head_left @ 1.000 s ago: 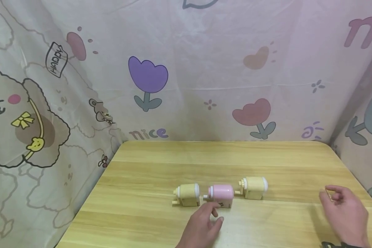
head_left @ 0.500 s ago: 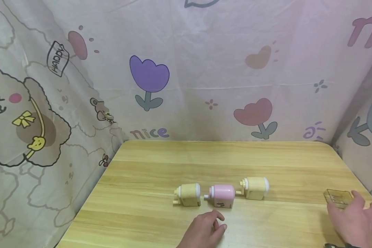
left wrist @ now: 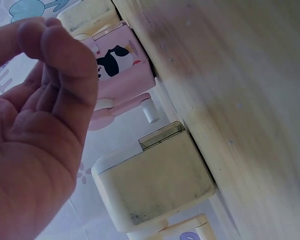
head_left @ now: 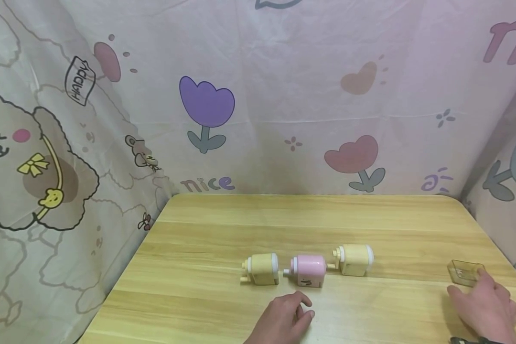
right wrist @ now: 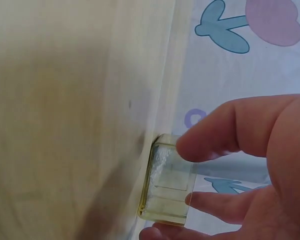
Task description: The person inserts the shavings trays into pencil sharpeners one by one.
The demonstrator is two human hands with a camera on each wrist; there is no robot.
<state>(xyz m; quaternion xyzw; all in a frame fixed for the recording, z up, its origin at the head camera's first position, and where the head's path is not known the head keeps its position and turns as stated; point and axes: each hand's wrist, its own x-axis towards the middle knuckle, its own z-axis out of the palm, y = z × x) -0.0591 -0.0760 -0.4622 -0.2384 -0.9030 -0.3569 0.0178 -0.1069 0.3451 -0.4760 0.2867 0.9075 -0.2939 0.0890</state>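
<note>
Two yellow hand-crank pencil sharpeners, a left one (head_left: pixel 263 269) and a right one (head_left: pixel 355 260), stand on the table with a pink pencil sharpener (head_left: pixel 310 271) between them. My left hand (head_left: pixel 281 317) is in front of the pink one, fingers loosely bent and holding nothing. In the left wrist view, the pink sharpener's printed side (left wrist: pixel 117 62) is partly hidden by that hand. Far to the right lies a small clear yellow plastic tray (head_left: pixel 463 273). My right hand (head_left: pixel 486 303) touches its right end with a fingertip; its thumb is apart in the head view.
The wooden table (head_left: pixel 189 234) reaches back to a printed cloth (head_left: pixel 275 95) hung behind it. More cloth hangs at the left (head_left: pixel 112 191) and right sides. A dark band (head_left: pixel 468 340) circles the right wrist.
My right hand has let go of the clear tray, which now lies uncovered, and its fingertip has come back onto the tray's end. The left hand has drawn back slightly from the pink sharpener.
</note>
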